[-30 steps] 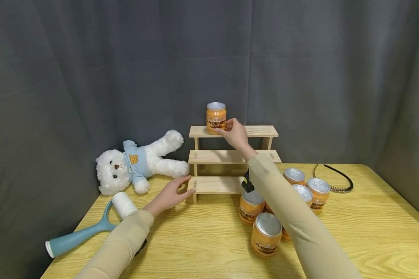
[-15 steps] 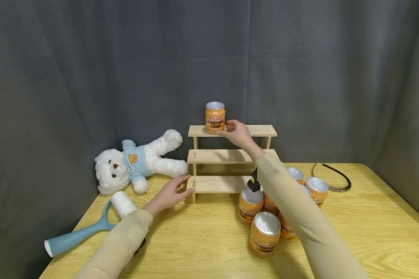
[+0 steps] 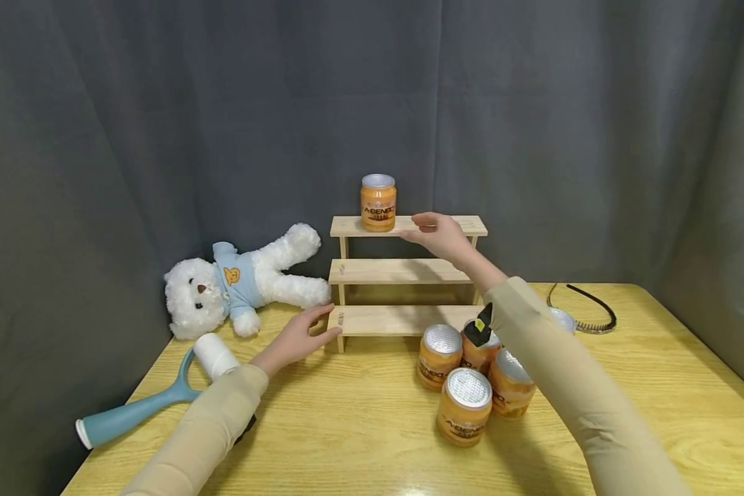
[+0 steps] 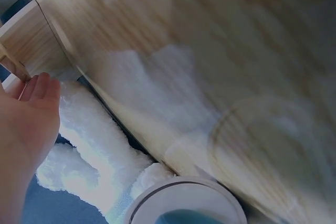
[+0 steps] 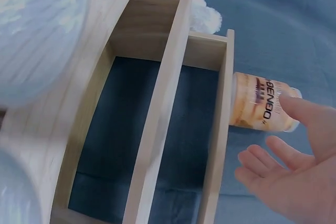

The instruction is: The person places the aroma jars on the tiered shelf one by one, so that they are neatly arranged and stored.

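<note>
Three-tier pale wooden step shelf (image 3: 408,275) at the back of the yellow wood-grain tabletop (image 3: 657,386). One orange jar with a silver lid (image 3: 378,202) stands upright on the top step, left of its middle. The right hand (image 3: 439,234) hangs just to the right of this jar with its fingers spread and relaxed, clamped on nothing; a second ago its fingertips lay against the jar's side, and they are now drawn clear of it, a small gap showing in the right wrist view between jar (image 5: 262,109) and fingers (image 5: 302,109). Judged from this, the jar has been released and stands on its own. The left hand (image 3: 299,337) lies flat, fingers straight, against the left end of the lowest step, unchanged from before. A cluster of like orange silver-lidded jars (image 3: 465,406) stands on the tabletop before the shelf. Also present: a white plush bear in a blue top (image 3: 235,289), a blue-handled lint roller (image 3: 155,399), a dark hairband (image 3: 585,310).
</note>
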Tool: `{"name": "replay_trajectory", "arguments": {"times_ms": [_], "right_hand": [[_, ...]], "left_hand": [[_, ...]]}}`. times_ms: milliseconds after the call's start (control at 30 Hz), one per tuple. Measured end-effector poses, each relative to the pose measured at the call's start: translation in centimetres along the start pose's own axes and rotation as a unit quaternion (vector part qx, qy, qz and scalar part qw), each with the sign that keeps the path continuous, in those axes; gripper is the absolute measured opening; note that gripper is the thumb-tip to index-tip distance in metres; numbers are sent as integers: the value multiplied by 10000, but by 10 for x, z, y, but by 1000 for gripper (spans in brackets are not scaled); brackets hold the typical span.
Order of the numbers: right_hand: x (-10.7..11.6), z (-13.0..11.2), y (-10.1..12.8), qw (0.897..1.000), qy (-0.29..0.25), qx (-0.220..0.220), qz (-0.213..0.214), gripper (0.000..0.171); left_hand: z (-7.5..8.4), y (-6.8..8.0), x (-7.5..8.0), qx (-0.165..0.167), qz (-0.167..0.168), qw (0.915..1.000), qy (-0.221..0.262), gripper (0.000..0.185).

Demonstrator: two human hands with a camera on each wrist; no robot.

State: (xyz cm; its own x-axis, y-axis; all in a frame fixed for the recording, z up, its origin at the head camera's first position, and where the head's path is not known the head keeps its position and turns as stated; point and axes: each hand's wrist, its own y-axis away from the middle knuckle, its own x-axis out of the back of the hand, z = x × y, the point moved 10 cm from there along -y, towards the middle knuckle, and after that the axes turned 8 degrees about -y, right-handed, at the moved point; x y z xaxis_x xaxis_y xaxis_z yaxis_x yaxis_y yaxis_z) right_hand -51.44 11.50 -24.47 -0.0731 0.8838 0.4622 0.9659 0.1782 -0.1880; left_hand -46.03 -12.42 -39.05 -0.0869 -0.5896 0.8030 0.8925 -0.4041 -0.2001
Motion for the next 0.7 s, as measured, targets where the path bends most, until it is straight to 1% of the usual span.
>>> {"name": "replay_trajectory", "arguments": {"times_ms": [233,467,600,700], "right_hand": [[21,1,26,9996,129,209,-118,64],[44,16,58,9986,453,211,-170,65],[55,25,77,9982,522,231,-178,67],[64,33,89,9983,505,264,-101,67]], "left_hand": [[-1,-1,-2,17,-36,10000,8,66],[-2,-3,-5,55,-114,9997,198,68],[-3,-3,-4,43,-93,9995,311,68],[-3,-2,-5,-6,-94,9994,335,68]]}}
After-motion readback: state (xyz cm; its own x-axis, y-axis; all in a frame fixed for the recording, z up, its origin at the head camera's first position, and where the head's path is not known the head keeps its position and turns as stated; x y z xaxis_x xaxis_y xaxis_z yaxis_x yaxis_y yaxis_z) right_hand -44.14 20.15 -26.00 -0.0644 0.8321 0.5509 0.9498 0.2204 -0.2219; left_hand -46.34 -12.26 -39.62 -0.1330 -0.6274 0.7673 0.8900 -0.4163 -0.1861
